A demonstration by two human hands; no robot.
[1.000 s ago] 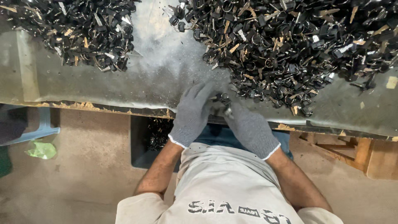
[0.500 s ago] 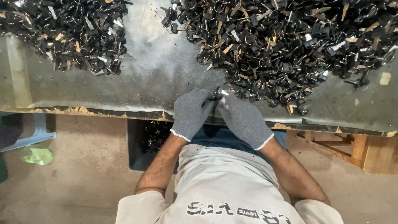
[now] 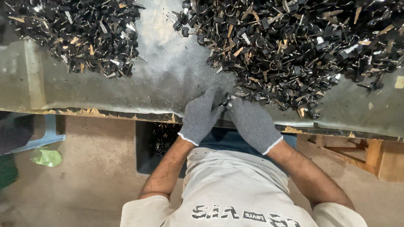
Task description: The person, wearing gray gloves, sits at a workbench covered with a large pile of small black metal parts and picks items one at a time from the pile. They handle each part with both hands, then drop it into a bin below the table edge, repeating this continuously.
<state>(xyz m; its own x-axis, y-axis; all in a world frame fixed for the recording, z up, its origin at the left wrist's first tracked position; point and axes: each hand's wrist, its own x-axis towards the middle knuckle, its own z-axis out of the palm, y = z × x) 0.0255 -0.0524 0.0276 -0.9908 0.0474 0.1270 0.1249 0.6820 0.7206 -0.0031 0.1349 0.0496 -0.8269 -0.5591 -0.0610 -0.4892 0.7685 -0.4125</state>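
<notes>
Head view: gloved hands (image 3: 227,115) on small black part (image 3: 227,101)

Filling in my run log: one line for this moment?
left hand: on small black part | right hand: same part | big pile beside | metal table

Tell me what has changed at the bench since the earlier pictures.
Very little. Both gloved hands, the left hand and right hand, stay pressed together at the table edge, working a small dark metal piece between the fingertips; they have only shifted slightly. The left pile, the right pile and the dark bin under the table lie as before.
</notes>
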